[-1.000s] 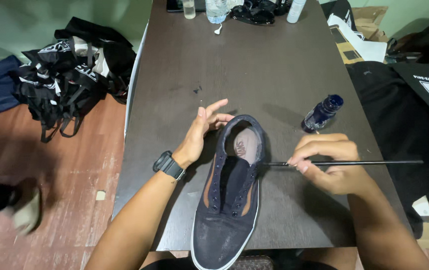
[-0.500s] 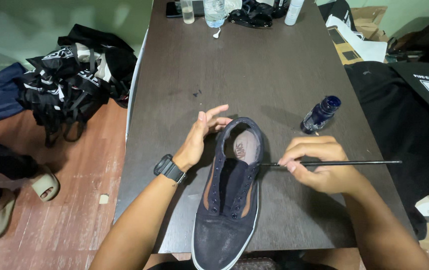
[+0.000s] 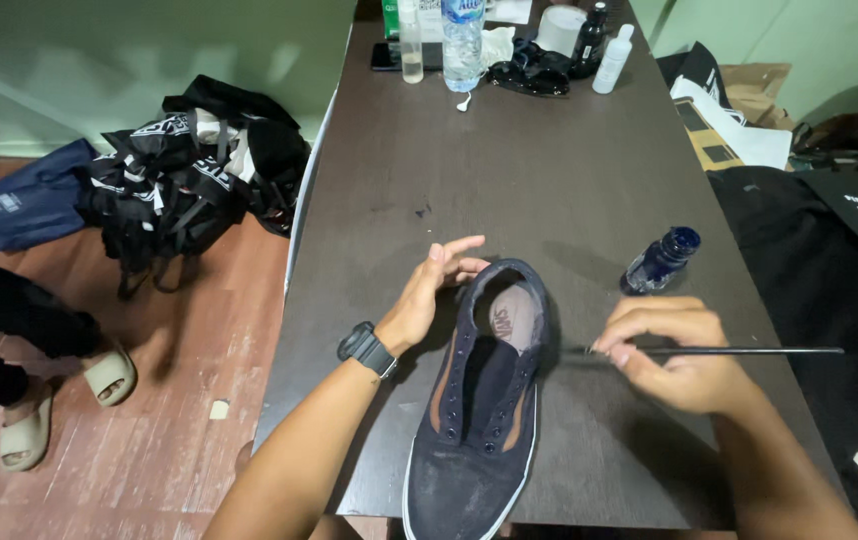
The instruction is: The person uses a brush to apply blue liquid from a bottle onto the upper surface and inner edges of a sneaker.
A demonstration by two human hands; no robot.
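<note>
- Dark sneaker [image 3: 479, 420]: lies on the dark table [image 3: 549, 170], near edge, toe toward the viewer, laces out.
- Left hand [image 3: 434, 295]: fingers spread, resting against the sneaker's heel collar; black wristwatch [image 3: 367, 348] on the wrist.
- Right hand [image 3: 674, 350]: fingertips pinching a thin black brush [image 3: 739, 351], its tip at the sneaker's right side.
- Small blue bottle [image 3: 661, 260]: lying tilted, just beyond the right hand.
- Bottles [image 3: 464, 30]: far end.

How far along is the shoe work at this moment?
Done: the dark shoe lies unlaced on the table, and the small blue bottle stands beside it. In hand: the left hand steadies the heel collar while the right hand puts a thin brush to the heel's side. How much is covered cannot be told.
</note>
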